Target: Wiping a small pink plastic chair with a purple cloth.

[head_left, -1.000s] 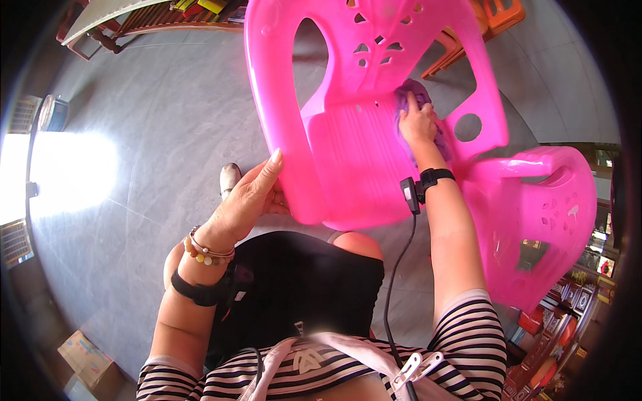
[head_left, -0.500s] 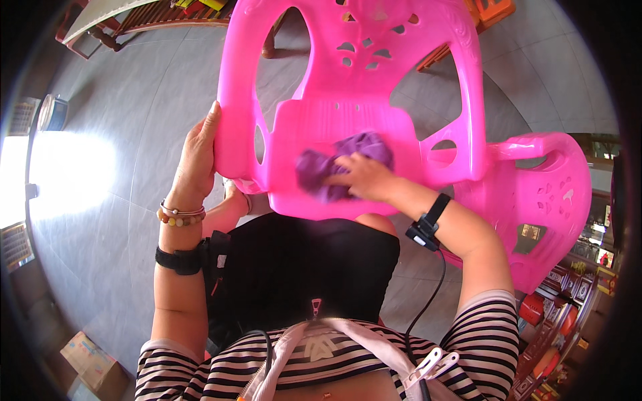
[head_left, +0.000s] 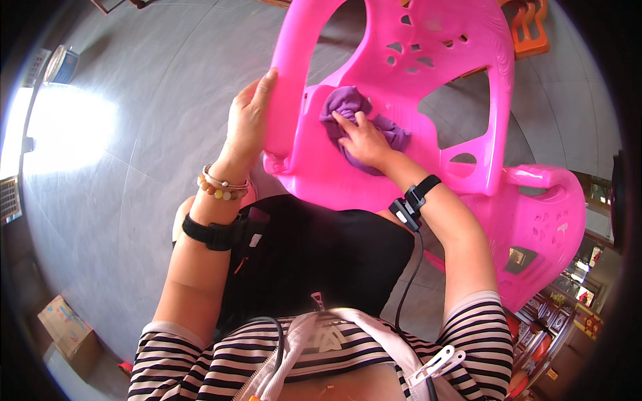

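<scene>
A pink plastic armchair (head_left: 324, 184) stands before me, its seat toward me and its cut-out backrest farther off. My left hand (head_left: 251, 113) is closed on the outer side of its left armrest, thumb pointing up along the edge. On the seat, my right hand (head_left: 366, 142) presses a crumpled purple cloth (head_left: 345, 101) with bent fingers. Bunches of the cloth stick out on both sides of the hand. Part of the cloth lies hidden under the palm.
A second pink chair (head_left: 548, 224) stands at the right, partly behind the first. Farther back at right is an orange slatted piece of furniture (head_left: 529, 30). A cardboard box (head_left: 65, 324) sits on the grey tiled floor (head_left: 144, 234) at lower left. Cluttered shelves (head_left: 545, 321) line the lower right.
The view has shifted, and the chair appears farther right and more tilted. My right hand has moved the cloth across the seat, toward its back left. My left hand keeps hold of the armrest.
</scene>
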The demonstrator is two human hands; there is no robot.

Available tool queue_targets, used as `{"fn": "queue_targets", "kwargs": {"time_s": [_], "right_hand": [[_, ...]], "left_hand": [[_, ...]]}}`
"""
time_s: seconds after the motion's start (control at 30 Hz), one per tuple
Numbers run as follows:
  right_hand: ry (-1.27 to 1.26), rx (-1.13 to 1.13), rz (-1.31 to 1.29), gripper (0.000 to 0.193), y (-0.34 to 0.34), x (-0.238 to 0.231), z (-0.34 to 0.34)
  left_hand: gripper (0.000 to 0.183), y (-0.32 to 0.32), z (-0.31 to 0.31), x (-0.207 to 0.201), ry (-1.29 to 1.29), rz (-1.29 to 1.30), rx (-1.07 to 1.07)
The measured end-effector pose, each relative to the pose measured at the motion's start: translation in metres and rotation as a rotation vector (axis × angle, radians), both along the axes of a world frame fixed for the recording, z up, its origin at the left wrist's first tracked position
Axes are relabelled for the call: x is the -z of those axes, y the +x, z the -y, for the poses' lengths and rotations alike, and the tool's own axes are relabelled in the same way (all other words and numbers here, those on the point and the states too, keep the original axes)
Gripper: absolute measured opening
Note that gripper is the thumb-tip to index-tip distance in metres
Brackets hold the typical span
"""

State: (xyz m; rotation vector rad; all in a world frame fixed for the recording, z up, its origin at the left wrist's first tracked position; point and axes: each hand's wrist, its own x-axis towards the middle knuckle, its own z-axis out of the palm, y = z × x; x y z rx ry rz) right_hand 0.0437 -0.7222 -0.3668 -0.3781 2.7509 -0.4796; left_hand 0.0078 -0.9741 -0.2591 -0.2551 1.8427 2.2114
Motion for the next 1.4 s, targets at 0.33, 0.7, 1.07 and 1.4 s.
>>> {"fn": "queue_targets", "kwargs": {"time_s": [0.33, 0.7, 1.07, 1.4], "right_hand": [[-0.133, 0.016, -0.068, 0.067, -0.006, 0.016, -0.009], [-0.267, -0.173, 0.069, 0.053, 0.031, -0.027, 0.033], [0.043, -0.412, 0.46, 0.046, 0.09, -0.05, -0.095], [0.194, -0.17, 0.322, 0.025, 0.122, -0.063, -0.138]], "left_hand": [[0.049, -0.01, -0.006, 0.011, -0.08, -0.105, -0.062], [0.054, -0.029, -0.007, 0.016, -0.109, -0.099, -0.07], [0.055, -0.039, -0.005, 0.0, -0.177, -0.074, -0.013], [0.051, -0.043, -0.007, 0.002, -0.307, -0.087, -0.035]]}}
